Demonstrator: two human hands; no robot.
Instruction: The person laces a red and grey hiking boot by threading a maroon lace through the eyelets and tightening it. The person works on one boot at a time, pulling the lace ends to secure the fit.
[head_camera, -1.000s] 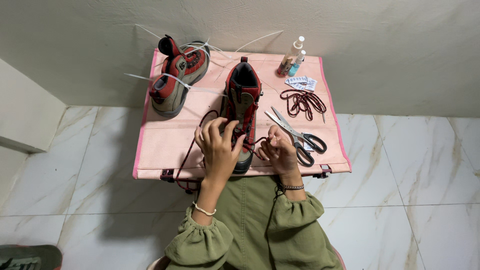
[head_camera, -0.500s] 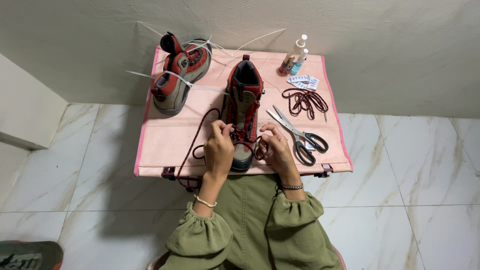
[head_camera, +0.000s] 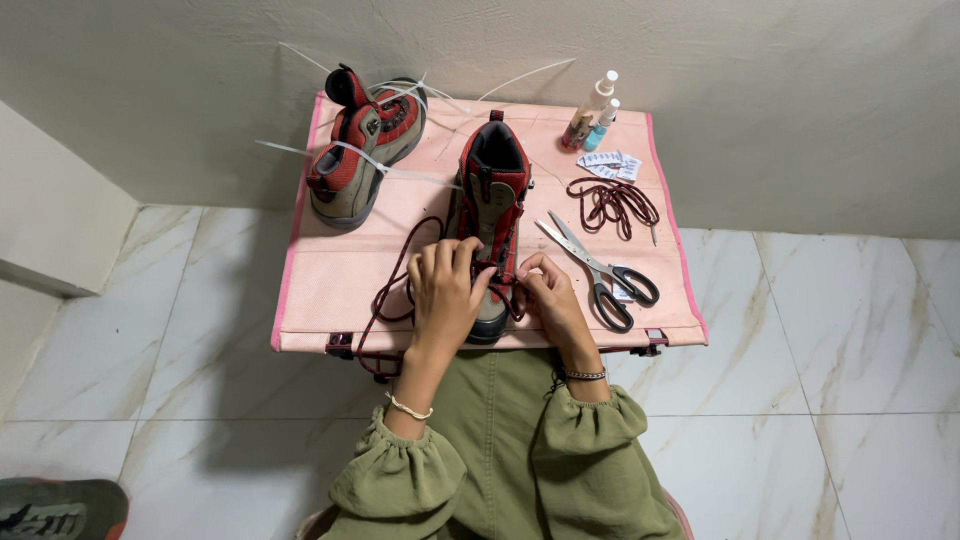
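A red and grey boot (head_camera: 492, 190) stands upright on a small pink table (head_camera: 340, 270), toe toward me. My left hand (head_camera: 445, 290) rests over the boot's lower front, fingers pinching the dark red lace (head_camera: 392, 280) that loops off to the left. My right hand (head_camera: 548, 298) is at the boot's right side, fingertips closed on the same lace near the eyelets. The toe of the boot is hidden under my hands.
A second red and grey boot (head_camera: 360, 145) lies at the back left with white laces (head_camera: 300, 152) trailing out. Scissors (head_camera: 600, 270) lie right of my hands. A coiled dark red lace (head_camera: 612, 203), two small bottles (head_camera: 592, 108) and flat packets (head_camera: 608, 164) sit at the back right.
Both hands have shifted slightly along the boot's front while working the lace; the lace loop on the left has moved a little. The view has tilted slightly.
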